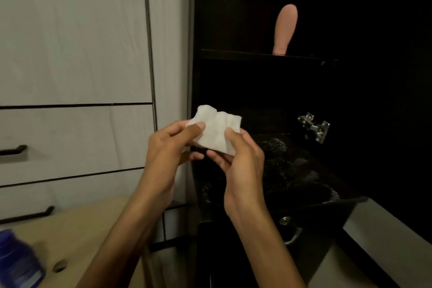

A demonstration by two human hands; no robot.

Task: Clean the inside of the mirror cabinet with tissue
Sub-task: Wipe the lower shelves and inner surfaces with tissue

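Tissue at frame centre, white, folded and rumpled, held up in front of the open mirror cabinet. Left hand at 9 o'clock of the tissue: grip pinching its left edge, thumb pressed flat on the front face, fingers behind and mostly hidden. Right hand at 4 o'clock of the tissue: grip pinching the right edge, thumb on top, index tip poking out underneath toward the left hand. Both forearms entering from 6 o'clock, cut off at the lower frame edge.

Cabinet interior very dark (back wall and side panels not separable). Thin shelf at 12 o'clock of the tissue, one pink rounded object standing upright on it; base half lost behind the shelf lip, identity hard to tell. Metal hinge at 3 o'clock of the tissue, bright against the black. Below it, at 5 o'clock, a glossy dark mass with faint glints; not clear what it is.

Pale wood-grain cupboard fronts filling the 9 to 11 o'clock side, two dark bar handles partly cut by the left edge. Tan surface at 7 o'clock. Blue container on it at the lower left corner, blurred and cropped; label unreadable.
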